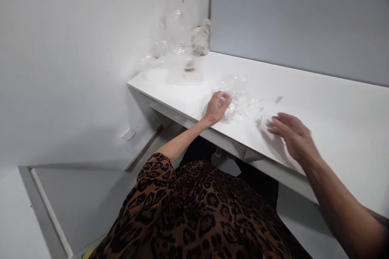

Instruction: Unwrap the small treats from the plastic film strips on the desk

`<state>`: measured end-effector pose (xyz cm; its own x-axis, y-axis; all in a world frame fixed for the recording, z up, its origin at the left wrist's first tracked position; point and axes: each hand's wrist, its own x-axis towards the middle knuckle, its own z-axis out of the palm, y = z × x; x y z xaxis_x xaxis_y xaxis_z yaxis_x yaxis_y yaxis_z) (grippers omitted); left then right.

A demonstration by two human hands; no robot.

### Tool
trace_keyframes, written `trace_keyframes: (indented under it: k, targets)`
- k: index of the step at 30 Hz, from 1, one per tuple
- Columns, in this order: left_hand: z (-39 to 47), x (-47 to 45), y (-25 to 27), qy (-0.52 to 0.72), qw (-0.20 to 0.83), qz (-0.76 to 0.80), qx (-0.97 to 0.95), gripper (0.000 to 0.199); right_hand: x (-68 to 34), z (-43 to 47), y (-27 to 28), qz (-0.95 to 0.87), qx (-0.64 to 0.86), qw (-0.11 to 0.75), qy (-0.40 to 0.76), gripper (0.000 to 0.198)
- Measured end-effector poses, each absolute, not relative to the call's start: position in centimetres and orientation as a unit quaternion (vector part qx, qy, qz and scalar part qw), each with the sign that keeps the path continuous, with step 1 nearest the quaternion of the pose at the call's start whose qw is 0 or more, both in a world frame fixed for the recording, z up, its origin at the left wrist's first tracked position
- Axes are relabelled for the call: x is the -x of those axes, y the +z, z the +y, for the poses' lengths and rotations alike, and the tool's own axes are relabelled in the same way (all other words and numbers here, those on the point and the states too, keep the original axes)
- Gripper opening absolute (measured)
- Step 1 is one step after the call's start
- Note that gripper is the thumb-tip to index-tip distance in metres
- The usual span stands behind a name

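Note:
My left hand (217, 107) rests on the white table with its fingers curled at the edge of a crumpled clear plastic bag (237, 107), gripping it. Shiny creases run through the plastic, and what it may contain cannot be made out. To the right, my right hand (293, 135) hovers just over the tabletop, its fingers stretched leftward and smeared by motion. Close to those fingertips is a small translucent piece (260, 122); whether they hold it is unclear. A small grey scrap (278, 99) lies beyond the hand.
Several clear plastic bags (162, 46) are heaped at the table's far left corner against the wall. A fuller bag (201, 40) stands there, with a flat clear bag holding a small reddish-brown item (189, 66) before it. A grey panel (298, 16) borders the back of the white table (343, 129).

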<state>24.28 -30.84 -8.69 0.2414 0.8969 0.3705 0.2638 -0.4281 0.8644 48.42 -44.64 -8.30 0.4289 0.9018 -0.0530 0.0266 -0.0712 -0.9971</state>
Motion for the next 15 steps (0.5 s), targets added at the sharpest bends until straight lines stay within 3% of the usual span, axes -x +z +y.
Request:
trace_keyframes:
  k: [3, 10, 15]
  targets:
    - [-32.4, -28.2, -8.5, 0.448, 0.368, 0.35, -0.735, 0.013, -45.8, -42.1, -8.0, -0.379, 0.594, 0.567, 0.426, 0.069]
    - [-33.6, -30.9, -8.4, 0.402, 0.459, 0.357, -0.707, 0.019, -48.6, -41.8, -7.4, -0.33, 0.58, 0.673, 0.319, 0.037]
    - [-33.4, -31.2, -8.2, 0.39, 0.532, 0.376, -0.651, 0.015, -53.0, -43.5, -6.7, -0.298, 0.54, 0.716, 0.327, 0.024]
